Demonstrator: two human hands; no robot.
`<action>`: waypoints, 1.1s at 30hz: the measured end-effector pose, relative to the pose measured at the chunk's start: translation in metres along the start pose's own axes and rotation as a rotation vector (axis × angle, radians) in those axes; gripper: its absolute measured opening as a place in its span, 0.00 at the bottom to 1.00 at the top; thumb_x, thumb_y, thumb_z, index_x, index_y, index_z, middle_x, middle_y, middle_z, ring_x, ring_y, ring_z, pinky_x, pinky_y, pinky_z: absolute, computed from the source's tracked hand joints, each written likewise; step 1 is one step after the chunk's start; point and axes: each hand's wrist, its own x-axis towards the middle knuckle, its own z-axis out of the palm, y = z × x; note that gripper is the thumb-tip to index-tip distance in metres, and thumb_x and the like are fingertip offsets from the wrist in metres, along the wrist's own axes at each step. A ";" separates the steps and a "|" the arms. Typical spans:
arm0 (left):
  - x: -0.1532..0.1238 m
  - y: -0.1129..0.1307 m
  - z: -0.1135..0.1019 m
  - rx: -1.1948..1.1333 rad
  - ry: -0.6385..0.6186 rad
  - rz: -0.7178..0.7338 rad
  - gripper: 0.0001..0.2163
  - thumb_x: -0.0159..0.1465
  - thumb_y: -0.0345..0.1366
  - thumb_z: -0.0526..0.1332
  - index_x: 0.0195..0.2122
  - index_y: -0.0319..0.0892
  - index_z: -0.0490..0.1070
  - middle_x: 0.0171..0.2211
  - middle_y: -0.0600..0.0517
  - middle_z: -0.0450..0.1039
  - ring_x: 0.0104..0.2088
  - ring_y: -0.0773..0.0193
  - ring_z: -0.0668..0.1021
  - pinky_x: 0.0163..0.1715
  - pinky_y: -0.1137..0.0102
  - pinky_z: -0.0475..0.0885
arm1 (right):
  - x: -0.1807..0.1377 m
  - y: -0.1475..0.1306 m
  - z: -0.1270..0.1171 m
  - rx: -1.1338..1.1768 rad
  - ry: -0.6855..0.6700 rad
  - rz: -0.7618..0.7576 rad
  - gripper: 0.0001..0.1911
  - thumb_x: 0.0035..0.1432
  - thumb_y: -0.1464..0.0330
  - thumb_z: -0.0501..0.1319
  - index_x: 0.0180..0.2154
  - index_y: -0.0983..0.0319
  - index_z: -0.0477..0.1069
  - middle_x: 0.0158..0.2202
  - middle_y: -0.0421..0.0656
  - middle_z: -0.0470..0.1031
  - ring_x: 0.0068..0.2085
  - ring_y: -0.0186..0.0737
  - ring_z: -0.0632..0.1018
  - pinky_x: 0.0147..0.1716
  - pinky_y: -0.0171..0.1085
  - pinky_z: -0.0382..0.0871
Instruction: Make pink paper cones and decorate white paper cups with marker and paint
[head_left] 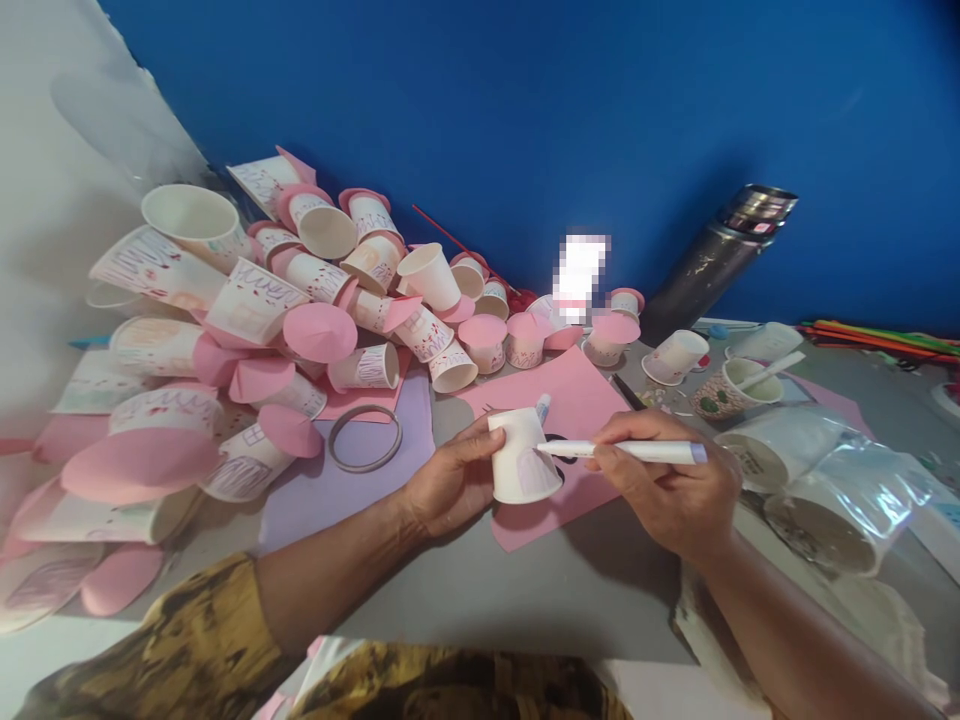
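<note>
Blue wall (pixel 480 110) behind us, gray tabletop (pixel 592 595) under everything. Far left we have a big heap of decorated paper cups (pixel 262 300), many wearing pink cone caps (pixel 320 332), lying at mixed angles with purple and red marks on their sides. Just right of the heap, a gray ring (pixel 366 467) lies flat on a purple sheet (pixel 311 510).

Center: our left hand (pixel 454 485) has its fingers clamped on a white paper cup (pixel 512 455), held wide rim down, slightly tilted, over a pink sheet (pixel 559 400). One pale purple patch shows on the cup's side, near the rim. Our right hand (pixel 671 490) has its fingers closed around a white marker (pixel 645 452), tip pointing left at the patch; we can't tell if it's touching.

Right side: black flask (pixel 709 260) leaning by the wall, patterned cup (pixel 724 390) with a white stick in it, then stacked cups in clear plastic (pixel 832 490) near our right forearm. Colored stems (pixel 877 338) lie by the wall, far right.
</note>
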 end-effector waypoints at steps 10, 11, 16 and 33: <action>0.001 0.000 0.000 -0.026 -0.106 -0.005 0.13 0.63 0.37 0.72 0.46 0.36 0.82 0.41 0.44 0.84 0.41 0.55 0.83 0.44 0.64 0.76 | 0.003 -0.001 -0.003 -0.022 0.018 0.030 0.06 0.63 0.68 0.65 0.32 0.59 0.77 0.23 0.37 0.80 0.20 0.33 0.76 0.21 0.32 0.69; 0.002 0.000 0.000 -0.028 -0.111 -0.007 0.12 0.63 0.36 0.72 0.46 0.36 0.82 0.41 0.44 0.84 0.41 0.54 0.83 0.44 0.64 0.76 | 0.003 -0.001 -0.003 -0.014 0.009 0.027 0.06 0.63 0.69 0.65 0.32 0.59 0.77 0.23 0.37 0.80 0.20 0.33 0.75 0.21 0.31 0.68; 0.001 0.001 -0.001 -0.034 -0.122 -0.013 0.13 0.66 0.36 0.69 0.49 0.35 0.80 0.45 0.41 0.84 0.44 0.52 0.83 0.49 0.60 0.75 | 0.003 -0.001 -0.002 0.001 -0.003 0.031 0.06 0.62 0.70 0.65 0.31 0.59 0.77 0.22 0.35 0.78 0.19 0.30 0.72 0.20 0.30 0.66; 0.006 0.005 -0.006 -0.121 0.190 -0.173 0.20 0.70 0.46 0.64 0.52 0.31 0.77 0.41 0.41 0.82 0.41 0.53 0.83 0.46 0.60 0.78 | 0.010 0.039 0.013 0.718 0.095 0.607 0.17 0.52 0.52 0.75 0.27 0.57 0.78 0.21 0.40 0.74 0.20 0.35 0.70 0.17 0.35 0.61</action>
